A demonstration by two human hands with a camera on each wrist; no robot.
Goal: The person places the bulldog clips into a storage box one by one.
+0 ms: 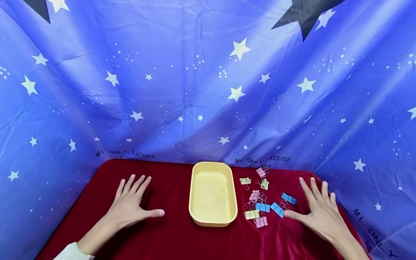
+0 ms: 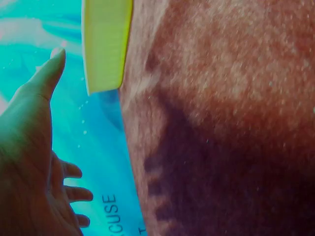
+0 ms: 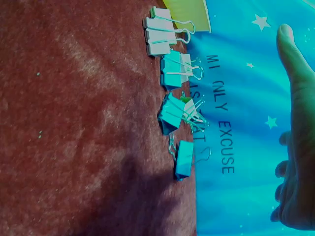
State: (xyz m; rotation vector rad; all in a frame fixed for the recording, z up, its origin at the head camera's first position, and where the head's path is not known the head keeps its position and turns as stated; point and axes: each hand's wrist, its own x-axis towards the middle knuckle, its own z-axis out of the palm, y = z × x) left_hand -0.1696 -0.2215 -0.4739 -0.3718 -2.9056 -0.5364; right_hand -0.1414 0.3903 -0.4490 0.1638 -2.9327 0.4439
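Note:
My left hand (image 1: 131, 204) is held over the left part of the table with its fingers spread and nothing in it. Over the right part my right hand (image 1: 320, 213) is spread the same way, its thumb overlapping the edge of a blue binder clip (image 1: 277, 209) in the head view. Between the hands stands a yellow rectangular tray (image 1: 192, 180), with no contents showing. Right of the tray lie several loose binder clips: pink (image 1: 261, 221), yellow (image 1: 251, 215) and blue (image 1: 289, 198) ones. In the right wrist view, blue clips (image 3: 172, 114) lie beyond the hand's shadow.
A dark red velvety cloth (image 1: 162, 242) covers the table. Blue star-printed fabric (image 1: 182, 90) hangs behind it and along both sides, meeting the table's back edge. The tray's raised wall stands between the left hand and the clips.

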